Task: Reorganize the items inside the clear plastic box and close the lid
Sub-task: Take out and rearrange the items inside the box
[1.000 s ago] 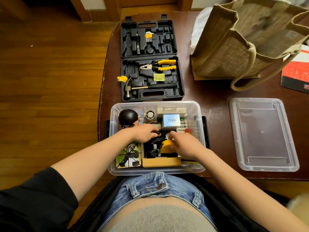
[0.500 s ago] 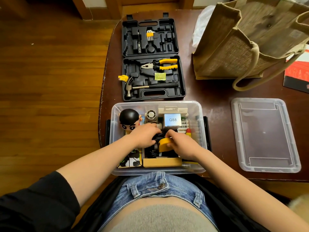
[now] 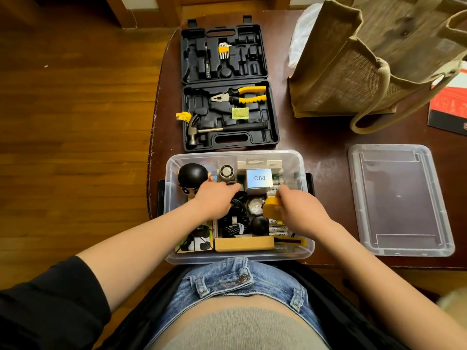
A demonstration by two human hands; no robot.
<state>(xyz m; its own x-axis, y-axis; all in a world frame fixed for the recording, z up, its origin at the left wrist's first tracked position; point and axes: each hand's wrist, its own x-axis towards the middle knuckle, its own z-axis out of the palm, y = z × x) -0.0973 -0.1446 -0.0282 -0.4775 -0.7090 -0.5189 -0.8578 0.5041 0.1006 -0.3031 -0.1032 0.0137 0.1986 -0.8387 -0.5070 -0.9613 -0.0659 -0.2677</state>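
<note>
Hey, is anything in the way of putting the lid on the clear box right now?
Yes. Both hands are inside the box: the left hand on the black cables, the right hand gripping a yellow object. The lid lies flat on the table to the right, with nothing on it.

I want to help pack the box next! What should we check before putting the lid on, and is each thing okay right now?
1. Lid within reach: ok, it lies on the table right of the clear box.
2. Hands out of the box: not ok, the left hand is on the black cables and the right hand holds the yellow thing.
3. Everything below the rim: cannot tell, mainly the black-haired figure.
4. Rim free of cables: ok, as far as it shows.
5. Side latches clear: cannot tell.
</note>
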